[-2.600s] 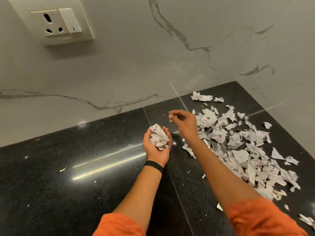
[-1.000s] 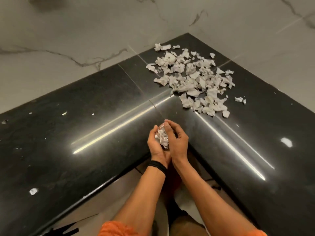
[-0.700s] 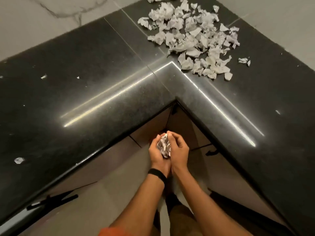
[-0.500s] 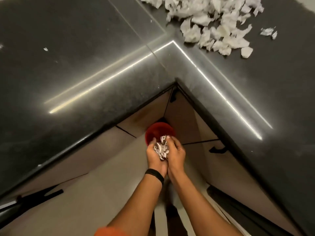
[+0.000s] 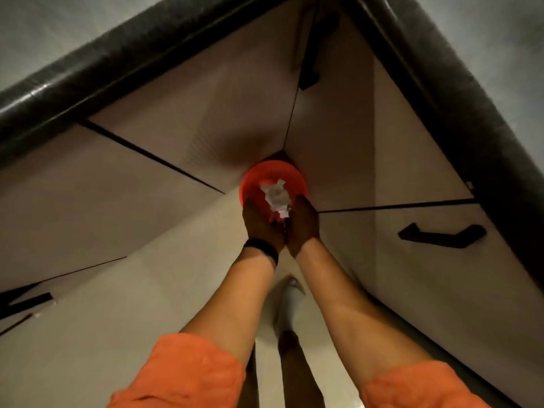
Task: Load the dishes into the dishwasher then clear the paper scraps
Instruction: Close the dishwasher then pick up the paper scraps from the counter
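A: Entry one: what has changed in the last half second?
B: The view has tipped down. Only the rounded edge of the black stone countertop shows now, and the loose heap of scraps on it has gone out of sight. The round red plastic bin fills more of the view, and both hands have come forward over its mouth.

A: Entry two: containers.
B: One, the red bin. It stands on the pale tiled floor, in the inner corner where the beige cabinet fronts meet. Hands and paper cover most of its inside, so its contents cannot be told.

A: And the task's thing?
B: A crumpled wad of white paper scraps. It sits between the two hands, directly over the bin's opening, with its top poking past the fingertips.

A: Entry three: hands.
B: The left hand, with a black wristband, is cupped round the wad's left side. The right hand is cupped round its right side. The heels of the hands touch. Both arms stretch downward, with orange sleeves at the elbows.

A: Sundries?
B: A black bar handle on the right-hand cabinet door.
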`<state>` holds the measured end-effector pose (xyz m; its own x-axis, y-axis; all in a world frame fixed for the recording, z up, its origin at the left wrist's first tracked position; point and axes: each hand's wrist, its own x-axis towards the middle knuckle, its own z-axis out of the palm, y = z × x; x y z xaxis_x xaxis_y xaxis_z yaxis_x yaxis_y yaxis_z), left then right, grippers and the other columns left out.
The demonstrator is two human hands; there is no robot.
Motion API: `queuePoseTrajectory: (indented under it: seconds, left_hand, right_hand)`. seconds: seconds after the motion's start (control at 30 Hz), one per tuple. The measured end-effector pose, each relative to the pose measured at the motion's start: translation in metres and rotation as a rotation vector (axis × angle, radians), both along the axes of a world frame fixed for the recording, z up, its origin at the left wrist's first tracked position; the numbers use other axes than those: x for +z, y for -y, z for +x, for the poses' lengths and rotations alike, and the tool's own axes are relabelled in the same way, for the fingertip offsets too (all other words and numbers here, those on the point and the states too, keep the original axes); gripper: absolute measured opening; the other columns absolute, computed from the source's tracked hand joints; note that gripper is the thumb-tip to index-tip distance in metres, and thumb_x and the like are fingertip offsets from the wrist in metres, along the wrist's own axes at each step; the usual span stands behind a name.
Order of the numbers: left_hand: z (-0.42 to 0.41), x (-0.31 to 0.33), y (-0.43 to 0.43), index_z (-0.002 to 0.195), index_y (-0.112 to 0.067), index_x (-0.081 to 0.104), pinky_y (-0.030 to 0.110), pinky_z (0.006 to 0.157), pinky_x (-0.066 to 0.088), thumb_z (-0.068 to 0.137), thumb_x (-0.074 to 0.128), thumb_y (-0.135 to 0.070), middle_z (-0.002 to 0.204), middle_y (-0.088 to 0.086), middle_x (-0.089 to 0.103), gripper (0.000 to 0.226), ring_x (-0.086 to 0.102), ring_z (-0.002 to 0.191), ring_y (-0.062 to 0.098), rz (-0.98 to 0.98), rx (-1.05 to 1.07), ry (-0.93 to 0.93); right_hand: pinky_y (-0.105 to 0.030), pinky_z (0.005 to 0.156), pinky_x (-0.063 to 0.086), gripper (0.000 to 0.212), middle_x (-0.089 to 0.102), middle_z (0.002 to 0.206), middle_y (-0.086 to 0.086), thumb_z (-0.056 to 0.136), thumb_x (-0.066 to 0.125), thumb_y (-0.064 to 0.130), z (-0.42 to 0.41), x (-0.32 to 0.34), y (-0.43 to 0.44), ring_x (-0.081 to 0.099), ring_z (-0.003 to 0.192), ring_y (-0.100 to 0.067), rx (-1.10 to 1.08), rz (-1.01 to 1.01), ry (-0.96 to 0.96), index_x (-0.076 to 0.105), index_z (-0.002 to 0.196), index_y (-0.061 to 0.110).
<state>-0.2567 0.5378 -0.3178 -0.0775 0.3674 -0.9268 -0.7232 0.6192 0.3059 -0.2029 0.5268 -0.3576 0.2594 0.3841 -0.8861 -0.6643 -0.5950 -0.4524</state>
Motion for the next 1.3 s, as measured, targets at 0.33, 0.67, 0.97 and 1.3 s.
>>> queuePoseTrajectory:
  seconds: [0.33,0.67,0.97,1.3]
  left_hand:
    - [0.017,0.153,-0.01,0.148,0.013,0.005,0.027,0.112,0.021,0.11,0.02,-0.007,0.157,0.032,0.025,0.046,0.027,0.147,0.038,0.079,-0.212,-0.086]
    - [-0.014,0.079,0.008,0.107,-0.016,0.062,0.036,0.084,0.054,0.104,0.045,-0.035,0.096,0.009,0.065,0.026,0.063,0.097,0.026,0.01,0.23,0.004]
    - [-0.024,0.207,0.035,0.136,-0.014,0.056,0.038,0.109,0.038,0.106,0.039,-0.038,0.141,0.01,0.056,0.042,0.051,0.132,0.026,0.196,0.128,0.065]
    - [-0.027,0.335,0.051,0.131,-0.01,0.061,0.041,0.108,0.046,0.103,0.048,-0.039,0.118,0.01,0.073,0.043,0.066,0.116,0.027,0.46,0.065,0.093]
  right_hand:
    - [-0.027,0.068,0.047,0.014,0.065,0.102,0.002,0.105,0.049,0.023,0.002,0.024,-0.005,0.061,0.09,-0.013,-0.179,0.068,-0.052,0.063,0.11,0.02]
    - [-0.041,0.097,0.054,0.031,0.07,0.118,-0.009,0.096,0.062,0.02,0.0,0.073,0.019,0.066,0.111,-0.026,-0.124,0.033,0.071,0.066,0.126,0.012]
    - [-0.035,0.094,0.057,0.02,0.075,0.11,-0.006,0.103,0.054,0.013,-0.005,0.236,0.04,0.07,0.107,-0.02,0.136,0.284,0.12,0.07,0.115,0.014]
    - [-0.032,0.086,0.059,0.019,0.077,0.097,0.0,0.1,0.058,0.012,0.003,0.369,0.053,0.072,0.098,-0.015,0.291,0.579,0.304,0.075,0.102,0.019]
